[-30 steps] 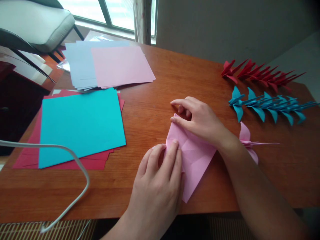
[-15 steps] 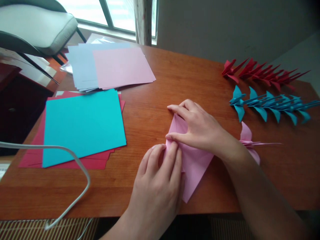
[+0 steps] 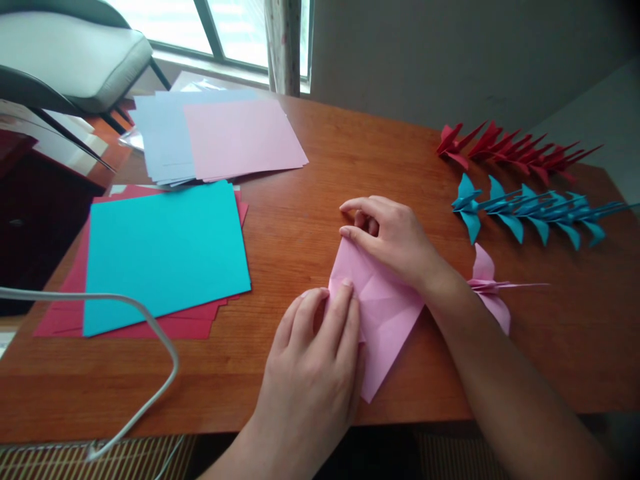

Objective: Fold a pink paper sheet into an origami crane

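A piece of folded pink origami paper (image 3: 387, 313) lies on the table, with creases across its surface and one point toward the near edge. My left hand (image 3: 315, 360) grips its left side, fingertips pressing on the fold; the thumb is hidden. At the far corner of the paper is my right hand (image 3: 385, 233). Its thumb tip touches that corner, while the index finger stretches out apart from the thumb and the other fingers curl. A finished pink paper crane (image 3: 486, 287) rests just beyond my right forearm.
Red paper cranes (image 3: 510, 150) and blue paper cranes (image 3: 530, 207) stand in rows at the far right. Left lie a turquoise sheet (image 3: 165, 260) over red sheets (image 3: 60, 313) and a pale pink sheet (image 3: 245, 140) over grey-blue ones. A white cable (image 3: 170, 360) loops over the table's left front.
My right thumb has slid from the middle of the paper up to its far corner, uncovering more of the creased surface. My left hand stays nearly in place on the fold.
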`<state>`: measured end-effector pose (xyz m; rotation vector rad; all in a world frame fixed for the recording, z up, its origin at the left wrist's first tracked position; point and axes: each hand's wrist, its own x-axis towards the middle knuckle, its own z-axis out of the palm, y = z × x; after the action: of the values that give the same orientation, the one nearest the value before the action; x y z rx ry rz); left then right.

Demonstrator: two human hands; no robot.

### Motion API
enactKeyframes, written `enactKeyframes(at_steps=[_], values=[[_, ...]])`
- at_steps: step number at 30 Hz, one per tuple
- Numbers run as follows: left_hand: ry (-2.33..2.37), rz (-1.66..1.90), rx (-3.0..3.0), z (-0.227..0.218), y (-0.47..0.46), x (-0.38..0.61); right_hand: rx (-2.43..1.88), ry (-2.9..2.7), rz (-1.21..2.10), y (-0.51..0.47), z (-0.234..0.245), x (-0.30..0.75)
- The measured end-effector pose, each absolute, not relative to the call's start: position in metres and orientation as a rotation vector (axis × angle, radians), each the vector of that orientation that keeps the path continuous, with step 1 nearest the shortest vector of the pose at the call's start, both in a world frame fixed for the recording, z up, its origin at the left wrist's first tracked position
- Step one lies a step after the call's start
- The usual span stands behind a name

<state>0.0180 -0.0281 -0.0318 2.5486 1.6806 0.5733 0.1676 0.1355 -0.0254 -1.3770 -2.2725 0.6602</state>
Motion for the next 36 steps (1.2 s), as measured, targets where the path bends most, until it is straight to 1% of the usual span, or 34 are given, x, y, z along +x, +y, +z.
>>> enactKeyframes(at_steps=[3,10,15,20,28,36], values=[[1.681,0.583,2.546,-0.032,-0.029,0.018,-1.399,-2.267,0.633,0.135,-0.026,0.167],[1.686,0.561,2.546,-0.032,-0.03,0.019,-1.455,-2.266,0.457,0.134,-0.034,0.165],[1.692,0.537,2.549,-0.032,-0.029,0.019,-1.342,-2.237,0.57,0.134,-0.032,0.169],[1.697,0.54,2.515,-0.032,-0.029,0.019,-1.321,-2.347,0.635,0.131,-0.026,0.172],[1.703,0.552,2.52,-0.034,-0.028,0.02,-1.366,-2.52,0.542,0.117,-0.018,0.167],[1.71,0.577,2.525,-0.034,-0.03,0.021,-1.37,-2.542,0.513,0.11,-0.016,0.165]])
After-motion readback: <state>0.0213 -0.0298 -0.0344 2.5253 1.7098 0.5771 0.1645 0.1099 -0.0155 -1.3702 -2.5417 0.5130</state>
